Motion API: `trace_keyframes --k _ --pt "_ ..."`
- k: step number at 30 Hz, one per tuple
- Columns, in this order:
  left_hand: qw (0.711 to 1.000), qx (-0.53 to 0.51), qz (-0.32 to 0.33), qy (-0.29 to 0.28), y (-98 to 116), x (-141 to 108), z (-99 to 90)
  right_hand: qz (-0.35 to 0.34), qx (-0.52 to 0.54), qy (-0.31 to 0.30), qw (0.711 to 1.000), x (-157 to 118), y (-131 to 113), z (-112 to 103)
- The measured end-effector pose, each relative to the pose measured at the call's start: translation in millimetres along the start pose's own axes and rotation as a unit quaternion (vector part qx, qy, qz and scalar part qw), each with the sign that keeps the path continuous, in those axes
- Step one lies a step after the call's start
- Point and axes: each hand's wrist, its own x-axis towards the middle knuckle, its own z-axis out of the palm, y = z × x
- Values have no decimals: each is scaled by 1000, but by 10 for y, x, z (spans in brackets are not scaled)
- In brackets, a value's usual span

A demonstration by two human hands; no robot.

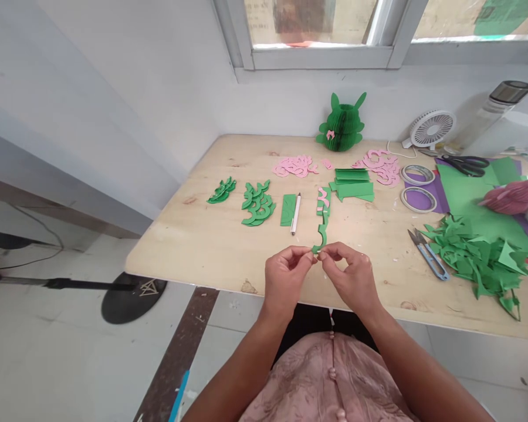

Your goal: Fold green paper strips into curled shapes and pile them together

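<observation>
Both hands meet near the table's front edge, pinching a small green paper piece (315, 249) between the fingertips. My left hand (286, 275) grips its left side, and my right hand (349, 272) grips the right. Just beyond the fingers, a curved green paper cutout (322, 230) lies on the table; whether it joins the held piece I cannot tell. Past it is a green strip with pink paper bits (322, 200) on top. To the left are a white pen (296, 214), a green paper rectangle (287, 210) and a heap of curved green cutouts (258, 205).
At the back stands a green honeycomb paper figure (341, 126). Pink paper cutouts (295, 166) lie before it. On the right are tape rolls (418, 199), blue thread snips (430, 256), green scraps (479, 255), black scissors (465, 164) and a white fan (431, 129).
</observation>
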Motion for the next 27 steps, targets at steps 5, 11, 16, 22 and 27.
trace_keyframes --k 5,11,16,22,27 --pt "992 -94 -85 -1 0 23 -19 69 46 -16 996 14 65 -102" --pt "985 -131 -116 -4 4 -54 -77 85 -62 2 994 -4 272 -309" --pt "985 -140 -97 -29 -19 -184 -145 77 -89 -18 993 -43 345 -327" --pt "989 -105 -93 -53 -79 -370 -175 182 298 -75 934 -113 236 -174" --pt "990 -77 -104 -61 -94 -469 -260 184 333 -88 921 -159 147 -115"
